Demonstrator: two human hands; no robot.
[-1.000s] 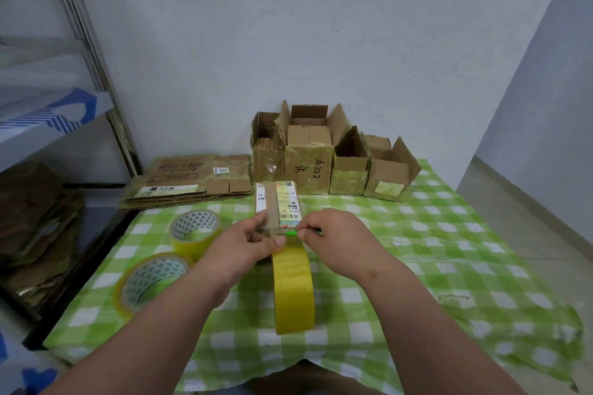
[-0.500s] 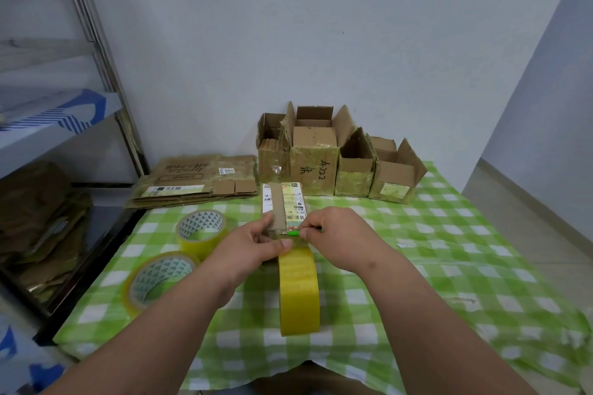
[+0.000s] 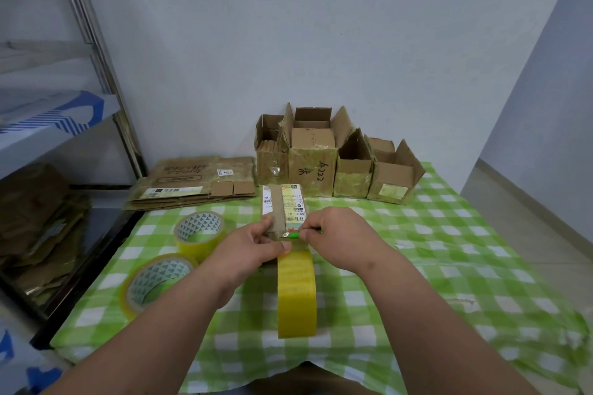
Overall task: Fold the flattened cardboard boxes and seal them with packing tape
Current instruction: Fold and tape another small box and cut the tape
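Both bare forearms are reaching forward from the lower corners of the view and converging toward its centre. The left hand point(image 3: 253, 247) is lying palm down, its fingers curling forward in a grip and its thumb pressing flat, pointing toward the right hand. The right hand point(image 3: 337, 239) is facing it, knuckles up, with its thumb and forefinger pinching together. The fingertips of the two hands are almost meeting.

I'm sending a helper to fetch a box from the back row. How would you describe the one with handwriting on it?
Look at the far edge of the green checked tablecloth, where four open cardboard boxes stand in a row against the wall. The box with handwriting is second from the left. It is the tallest, and the only one with black marker writing on its front.
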